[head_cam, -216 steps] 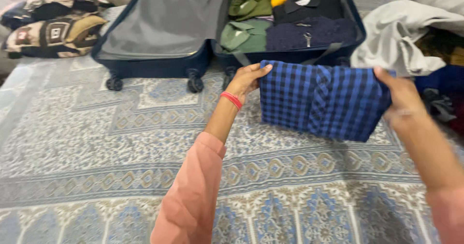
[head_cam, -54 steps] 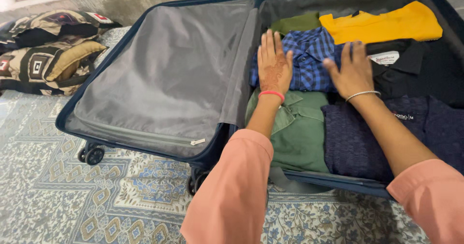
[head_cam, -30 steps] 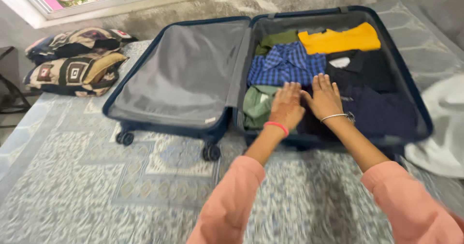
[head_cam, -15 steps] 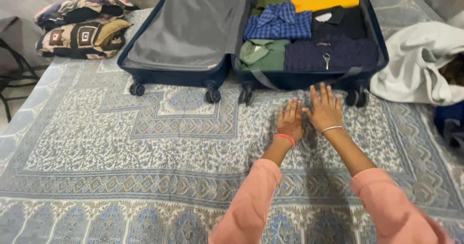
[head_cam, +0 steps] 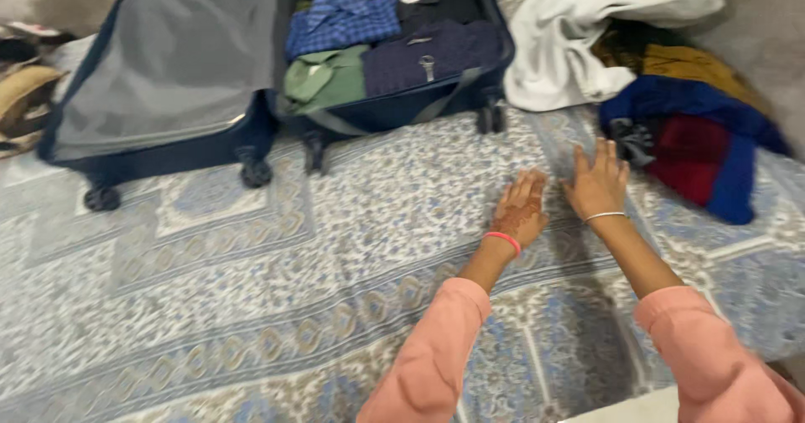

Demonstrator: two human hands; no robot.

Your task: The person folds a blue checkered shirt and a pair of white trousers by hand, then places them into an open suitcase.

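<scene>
Head view: open suitcase [head_cam: 168,79] packed with folded shirts [head_cam: 340,20] lies on the patterned bedspread [head_cam: 251,247], where left hand [head_cam: 520,209] and right hand [head_cam: 597,184] rest flat, empty, near heaped clothes [head_cam: 696,129].

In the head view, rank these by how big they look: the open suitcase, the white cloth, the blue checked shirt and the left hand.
1. Open suitcase
2. White cloth
3. Blue checked shirt
4. Left hand

The hand is nearer the camera, so its rank against the shirt is unsure.
</scene>
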